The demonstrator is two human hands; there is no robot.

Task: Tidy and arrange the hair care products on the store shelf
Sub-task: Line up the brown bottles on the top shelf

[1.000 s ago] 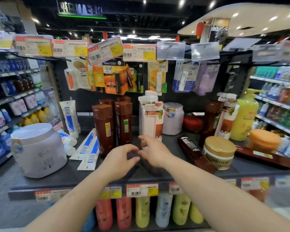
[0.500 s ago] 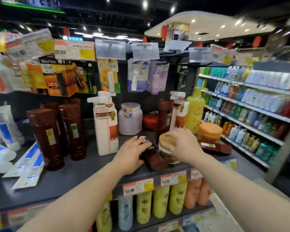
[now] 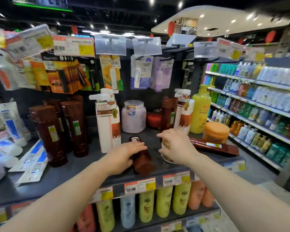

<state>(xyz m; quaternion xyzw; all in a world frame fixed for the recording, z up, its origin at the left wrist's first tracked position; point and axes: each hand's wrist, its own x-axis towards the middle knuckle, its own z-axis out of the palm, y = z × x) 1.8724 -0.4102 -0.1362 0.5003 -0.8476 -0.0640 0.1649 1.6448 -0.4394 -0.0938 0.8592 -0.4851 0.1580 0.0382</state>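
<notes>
**Both hands down on fallen products at the shelf front**

Head view: Both bare forearms reach in from the lower edge and converge toward the centre of the dark shelf [image 3: 77, 166]. The left hand [image 3: 124, 154] comes from 7 o'clock, palm down, wrist nearly straight; its grip is curled over a brown bottle lying on its side [image 3: 141, 160], fingers draped across the upper body, thumb side hidden. That bottle's cap end points to 12 o'clock, its base toward the shelf's front edge.

The right hand [image 3: 176, 148] comes from 5 o'clock, wrist bent slightly inward, fingers spread and arched. Its grip wraps the top of a gold-lidded jar [image 3: 166, 154], which stands just beside the lying bottle at 3 o'clock of it; most of the jar is covered by the hand.

At 3 o'clock of the right hand a second brown bottle [image 3: 214, 146] lies flat, with an orange-lidded jar [image 3: 216, 132] behind it. At 12 o'clock stand a white pump bottle [image 3: 108, 124], a pale tub [image 3: 133, 117] and a yellow bottle [image 3: 200, 111]. At 9 o'clock three upright brown bottles [image 3: 49, 136] are grouped, with white-and-blue tubes [image 3: 32, 160] lying flat beyond them.
</notes>
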